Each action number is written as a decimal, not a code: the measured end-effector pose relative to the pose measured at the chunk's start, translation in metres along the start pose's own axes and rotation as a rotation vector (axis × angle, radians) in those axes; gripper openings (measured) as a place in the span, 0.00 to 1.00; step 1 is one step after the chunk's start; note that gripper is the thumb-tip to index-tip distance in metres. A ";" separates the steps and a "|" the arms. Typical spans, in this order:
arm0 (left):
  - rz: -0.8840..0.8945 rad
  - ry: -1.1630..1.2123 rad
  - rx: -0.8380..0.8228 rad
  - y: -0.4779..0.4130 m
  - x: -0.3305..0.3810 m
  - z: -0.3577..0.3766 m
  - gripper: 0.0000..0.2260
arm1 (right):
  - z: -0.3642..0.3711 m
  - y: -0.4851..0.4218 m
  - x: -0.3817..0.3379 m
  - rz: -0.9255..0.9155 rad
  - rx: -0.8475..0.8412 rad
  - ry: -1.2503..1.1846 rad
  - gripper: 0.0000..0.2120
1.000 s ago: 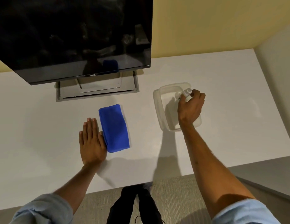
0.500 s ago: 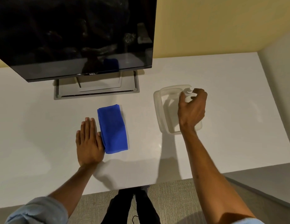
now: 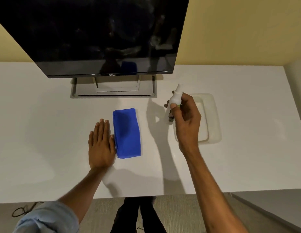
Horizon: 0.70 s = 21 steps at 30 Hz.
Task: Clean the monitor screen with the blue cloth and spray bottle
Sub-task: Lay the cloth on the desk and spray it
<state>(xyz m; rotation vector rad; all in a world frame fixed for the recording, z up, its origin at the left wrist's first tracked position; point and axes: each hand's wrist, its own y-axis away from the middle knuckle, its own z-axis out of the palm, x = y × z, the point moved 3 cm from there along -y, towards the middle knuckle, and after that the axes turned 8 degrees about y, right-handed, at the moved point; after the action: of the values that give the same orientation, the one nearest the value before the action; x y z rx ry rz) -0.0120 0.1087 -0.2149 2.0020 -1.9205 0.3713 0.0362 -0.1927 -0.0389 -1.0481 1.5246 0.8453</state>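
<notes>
cloth solid bright blue, spray bottle white w/ tiny green bit, monitor screen glossy black, desk plain white, wall pale yellow, sleeves light blue

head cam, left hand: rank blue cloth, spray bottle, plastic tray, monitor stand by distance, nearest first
From the left hand:
1. blue cloth, touching the hand's right edge.
2. spray bottle, right and ahead, held in the right hand.
3. monitor stand, straight ahead; too close to call against the bottle.
4. plastic tray, far right, beyond the bottle.
</notes>
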 end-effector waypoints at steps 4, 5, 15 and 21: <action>0.007 -0.033 -0.010 0.000 -0.001 0.000 0.30 | 0.032 0.020 0.005 0.157 -0.121 -0.125 0.22; 0.008 -0.052 -0.016 0.000 -0.001 0.001 0.30 | 0.038 0.025 0.007 0.178 -0.142 -0.135 0.24; 0.099 -0.084 -0.006 -0.017 -0.015 -0.018 0.27 | 0.072 0.045 0.027 0.322 -0.292 -0.332 0.13; 0.067 0.035 0.023 -0.018 -0.017 -0.021 0.27 | 0.078 0.046 0.038 0.482 -0.363 -0.472 0.13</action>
<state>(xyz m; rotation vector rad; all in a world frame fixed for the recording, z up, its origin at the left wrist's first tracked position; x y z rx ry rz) 0.0065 0.1334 -0.2039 1.9362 -1.9746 0.4441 0.0192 -0.1115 -0.0922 -0.6562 1.2489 1.6282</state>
